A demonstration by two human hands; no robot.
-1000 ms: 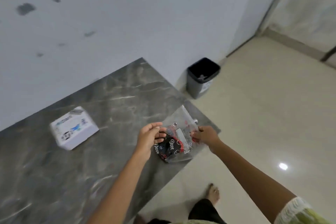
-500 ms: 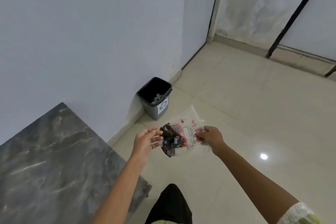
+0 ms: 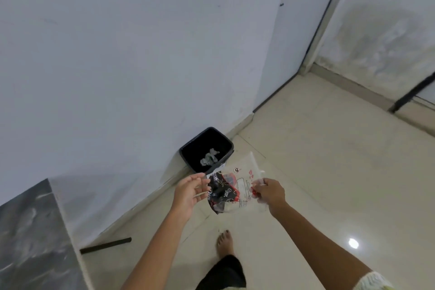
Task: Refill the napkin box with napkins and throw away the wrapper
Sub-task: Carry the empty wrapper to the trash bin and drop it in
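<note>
A clear plastic wrapper [image 3: 231, 189] with black and red print hangs in the air over the floor. My right hand [image 3: 268, 192] pinches its right edge. My left hand [image 3: 189, 189] is spread just left of the wrapper, fingertips at or near its black edge, not gripping it. A dark grey waste bin [image 3: 207, 148] stands against the wall just beyond the hands, with crumpled pale scraps inside. The napkin box is out of view.
The corner of the grey marble table [image 3: 30, 238] is at the lower left. A dark table foot bar [image 3: 106, 245] lies on the pale tiled floor. My bare foot [image 3: 224, 241] is below the wrapper. White wall runs behind the bin.
The view has swung right from the table toward the bin. The wrapper has left the tabletop and is carried close to the bin. My left hand has opened off the wrapper.
</note>
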